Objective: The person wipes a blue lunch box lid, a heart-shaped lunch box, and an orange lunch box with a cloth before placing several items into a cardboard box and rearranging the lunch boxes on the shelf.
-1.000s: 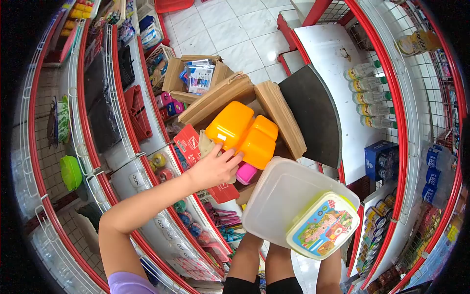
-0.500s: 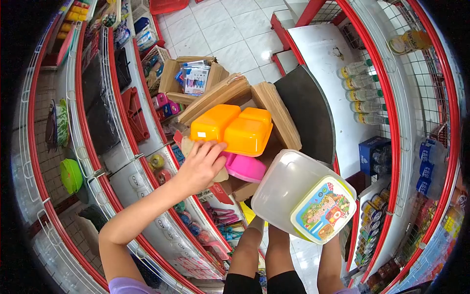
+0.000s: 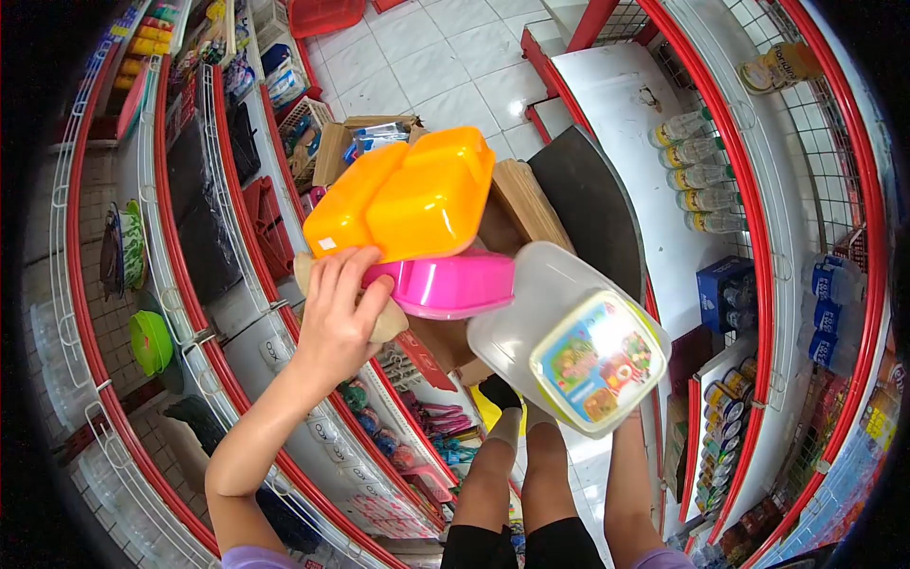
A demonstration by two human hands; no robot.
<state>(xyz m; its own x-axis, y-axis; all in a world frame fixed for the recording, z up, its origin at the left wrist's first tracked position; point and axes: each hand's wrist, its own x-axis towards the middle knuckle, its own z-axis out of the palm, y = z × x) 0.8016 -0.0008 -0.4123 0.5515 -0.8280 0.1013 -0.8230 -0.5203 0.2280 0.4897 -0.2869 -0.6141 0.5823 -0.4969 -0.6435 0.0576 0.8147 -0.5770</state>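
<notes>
My left hand (image 3: 343, 308) has its fingers wrapped on the near edges of an orange container (image 3: 398, 194) and a pink container (image 3: 450, 284), the orange one above the pink. A beige item (image 3: 390, 322) shows beside the fingers, partly covered by the hand. Right of the pink container is a translucent tub (image 3: 502, 327), and a container with a picture lid (image 3: 599, 360) lies over it. My right hand is hidden beneath these tubs; only the forearm shows.
An open cardboard box (image 3: 531, 204) stands behind the containers, with a dark curved panel (image 3: 592, 213) beside it. A smaller box (image 3: 332, 152) holds packets. Shelves with red edges flank both sides; bottles (image 3: 701, 177) stand on the right one.
The orange and pink containers have risen with my left hand, the orange one shifting left and showing larger. The translucent tub and picture-lidded container have moved left and up in view.
</notes>
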